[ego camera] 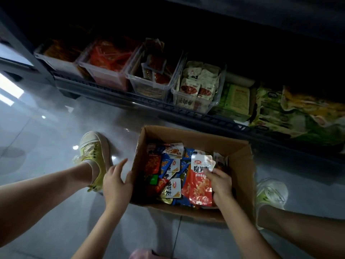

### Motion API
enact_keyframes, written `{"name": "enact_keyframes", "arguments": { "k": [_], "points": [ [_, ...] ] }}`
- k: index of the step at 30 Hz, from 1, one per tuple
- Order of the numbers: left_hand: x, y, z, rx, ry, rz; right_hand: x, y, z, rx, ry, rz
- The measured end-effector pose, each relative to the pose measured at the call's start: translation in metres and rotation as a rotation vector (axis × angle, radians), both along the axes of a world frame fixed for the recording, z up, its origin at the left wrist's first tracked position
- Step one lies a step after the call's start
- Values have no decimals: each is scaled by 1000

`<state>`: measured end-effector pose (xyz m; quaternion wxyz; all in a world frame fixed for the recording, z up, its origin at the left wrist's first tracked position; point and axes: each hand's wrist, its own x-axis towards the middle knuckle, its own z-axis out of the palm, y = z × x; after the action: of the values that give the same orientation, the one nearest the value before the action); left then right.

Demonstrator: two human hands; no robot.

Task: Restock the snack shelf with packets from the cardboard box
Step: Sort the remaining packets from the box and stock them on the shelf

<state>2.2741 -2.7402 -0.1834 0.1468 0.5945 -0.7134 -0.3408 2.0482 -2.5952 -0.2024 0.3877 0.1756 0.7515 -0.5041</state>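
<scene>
Right hand point(221, 186) fingers pinching red-white foil snack packet point(200, 186) inside brown cardboard box point(242, 165); left hand point(116, 184) fingers loose, empty, against box's left wall.

floor point(41, 139): glossy grey tiles | light: bright reflections point(11, 87) at left | upper background: dark

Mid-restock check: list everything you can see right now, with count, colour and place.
box: one, brown, floor centre, open
red packet: one, red-white, in box, held
loose packets: many, blue, red, white, in box
bins: four, clear, on shelf, holding packets
green bags: several, green-yellow, shelf right
shelf: one, dark, behind box
floor: grey tiles
shoes: two, yellow-white, either side of box
left hand: touches box's left wall
right hand: fingers pinch red packet
</scene>
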Motion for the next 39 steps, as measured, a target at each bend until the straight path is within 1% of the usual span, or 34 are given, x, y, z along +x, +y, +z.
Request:
{"name": "enact_keyframes", "arguments": {
  "k": [1,2,3,6,7,8,11,14,17,21,23,27,32,36,39],
  "points": [
    [-7,2,8,-57,4,-26,-3,2,9,-48,-36,-8],
    [-17,5,18,-62,46,-68,-4,3,17,-108,-67,-5],
    [-26,10,28,-15,105,-124,-3,1,26,-177,-97,1],
    [-54,27,49,295,250,-286,11,-10,44,-324,-163,64],
    [-59,31,53,371,288,-313,17,-14,48,-355,-170,85],
    [-62,34,54,407,330,-322,23,-19,51,-380,-173,104],
    [-55,31,49,433,387,-217,38,-29,54,-419,-188,161],
    [-38,21,44,554,444,-69,51,-36,50,-442,-227,269],
    [-16,5,42,610,520,102,56,-40,40,-387,-228,364],
    [21,-27,36,552,578,377,51,-42,8,-252,-148,317],
    [37,-39,33,514,588,457,51,-44,-9,-178,-123,343],
    [55,-50,27,496,591,500,57,-58,-35,-80,-136,388],
    [59,-57,14,540,572,494,71,-94,-55,-76,-131,357],
    [57,-64,10,605,551,464,86,-119,-68,47,-89,378],
    [51,-66,18,650,540,427,86,-120,-71,82,-158,321]
  ]
}}
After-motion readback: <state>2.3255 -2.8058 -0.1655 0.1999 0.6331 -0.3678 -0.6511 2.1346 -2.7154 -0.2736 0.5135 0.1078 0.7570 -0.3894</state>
